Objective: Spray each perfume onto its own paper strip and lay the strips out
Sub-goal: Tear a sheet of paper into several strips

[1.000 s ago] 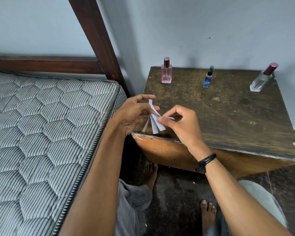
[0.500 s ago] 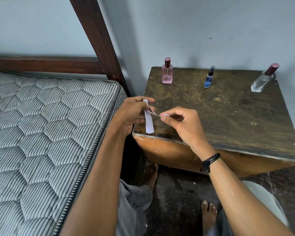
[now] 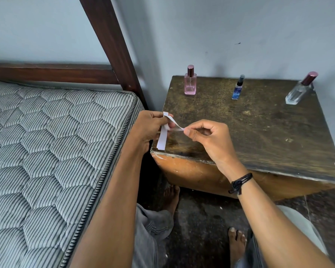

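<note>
white paper strips (image 3: pixel 162 138) hang from the left hand (image 3: pixel 150 126), fingers curled round them over the wooden table's (image 3: pixel 259 132) near corner. right hand (image 3: pixel 207 135) pinches one strip's (image 3: pixel 175 123) end, pulling sideways

I see bare table (image 3: pixel 259 132) to move across; pink bottle (image 3: pixel 190 84), blue bottle (image 3: pixel 237 89) and clear bottle (image 3: pixel 299 91) stand well apart along its back edge. The bedpost (image 3: pixel 112 45) and mattress (image 3: pixel 46 142) crowd the left, wall (image 3: pixel 240 26) behind.
</note>
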A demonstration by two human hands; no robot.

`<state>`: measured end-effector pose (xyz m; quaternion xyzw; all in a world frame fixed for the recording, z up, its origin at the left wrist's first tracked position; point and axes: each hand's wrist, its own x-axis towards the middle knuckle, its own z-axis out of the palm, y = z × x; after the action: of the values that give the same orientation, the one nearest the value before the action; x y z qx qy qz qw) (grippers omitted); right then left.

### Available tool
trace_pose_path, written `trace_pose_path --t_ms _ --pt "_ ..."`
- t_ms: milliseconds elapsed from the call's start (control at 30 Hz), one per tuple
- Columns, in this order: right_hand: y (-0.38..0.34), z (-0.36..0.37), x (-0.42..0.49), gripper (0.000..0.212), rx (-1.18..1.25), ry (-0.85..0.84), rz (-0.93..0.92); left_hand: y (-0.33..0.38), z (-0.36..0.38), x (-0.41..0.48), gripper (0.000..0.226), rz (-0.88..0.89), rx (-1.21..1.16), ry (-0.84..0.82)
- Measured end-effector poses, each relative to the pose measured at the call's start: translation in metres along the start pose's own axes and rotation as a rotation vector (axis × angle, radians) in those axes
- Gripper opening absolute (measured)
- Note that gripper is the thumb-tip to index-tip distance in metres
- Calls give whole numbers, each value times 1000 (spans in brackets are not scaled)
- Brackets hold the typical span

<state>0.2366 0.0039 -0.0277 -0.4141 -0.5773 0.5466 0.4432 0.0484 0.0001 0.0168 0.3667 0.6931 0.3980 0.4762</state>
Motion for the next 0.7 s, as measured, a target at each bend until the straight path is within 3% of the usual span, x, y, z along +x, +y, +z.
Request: trace_pose_path --t_ms 333,700 --pt "2 -3 2 8 120 196 50 -4 0 3 16 48 116 -22" --pt "0 -12 5 5 8 273 40 -2 -3 1 15 -1 192 -179"
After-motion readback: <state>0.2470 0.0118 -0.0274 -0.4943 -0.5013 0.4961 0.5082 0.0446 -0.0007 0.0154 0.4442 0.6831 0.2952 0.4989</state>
